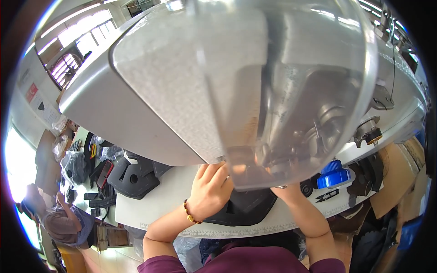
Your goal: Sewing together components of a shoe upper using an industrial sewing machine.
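Black molded panel [248, 209] on table [173, 191], near side of sewing machine [154, 104], between both hands' fingers. Left hand [211, 189] palm-down, fingers bent toward machine; right hand [287, 192] partly behind machine's clear guard [296, 113]. Either grip: cannot tell.

Windows [94, 34] and ceiling lamps [70, 19] lit the scene brightly; glare streaked the transparent shield [291, 104]; fisheye distortion bowed the bench edge [191, 232].

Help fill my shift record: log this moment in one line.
Left hand: at left edge of black piece | right hand: at its right edge, partly behind clear shield | rightward: blue object, black snips
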A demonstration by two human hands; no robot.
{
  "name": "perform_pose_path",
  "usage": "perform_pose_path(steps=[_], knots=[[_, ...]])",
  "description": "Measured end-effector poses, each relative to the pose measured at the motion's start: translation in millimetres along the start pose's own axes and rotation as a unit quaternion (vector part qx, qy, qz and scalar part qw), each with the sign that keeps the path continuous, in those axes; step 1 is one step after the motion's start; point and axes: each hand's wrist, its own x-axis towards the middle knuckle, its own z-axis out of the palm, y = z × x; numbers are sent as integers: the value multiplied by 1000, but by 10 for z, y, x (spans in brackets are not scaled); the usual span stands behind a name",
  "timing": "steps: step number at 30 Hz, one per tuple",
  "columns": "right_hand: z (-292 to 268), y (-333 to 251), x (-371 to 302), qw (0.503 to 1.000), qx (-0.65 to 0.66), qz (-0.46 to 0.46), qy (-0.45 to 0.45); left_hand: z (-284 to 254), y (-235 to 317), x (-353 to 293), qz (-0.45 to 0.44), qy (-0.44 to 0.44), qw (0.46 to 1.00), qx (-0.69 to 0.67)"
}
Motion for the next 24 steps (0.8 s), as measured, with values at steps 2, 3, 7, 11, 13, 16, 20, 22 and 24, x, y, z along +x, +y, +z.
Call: perform_pose_path(steps=[2,3,7,11,13,16,20,22,24], knots=[[-31,136,87,998,-55,-30,-30,51,13,-17,20,18,1000,-4],[-18,320,126,996,-63,-60,-34,63,49,6,45,40,998,-11],[9,452,148,984,-98,-117,-88,139,96,119,69,78,994,-25],[-22,474,135,957,-157,-169,-177,-24,83,220,-14,18,994,-111],[-35,484,154,938,-187,-196,-218,-76,42,282,-23,17,989,-145],[-125,252,270,963,-56,67,-254,-93,33,243,11,-73,988,-139],[-165,171,200,967,1,94,-237,-25,140,158,37,-29,997,-55],[-133,171,185,965,47,112,-233,-35,134,123,33,-35,998,-45],[-126,167,164,961,88,131,-227,-50,138,115,30,-37,998,-40]])
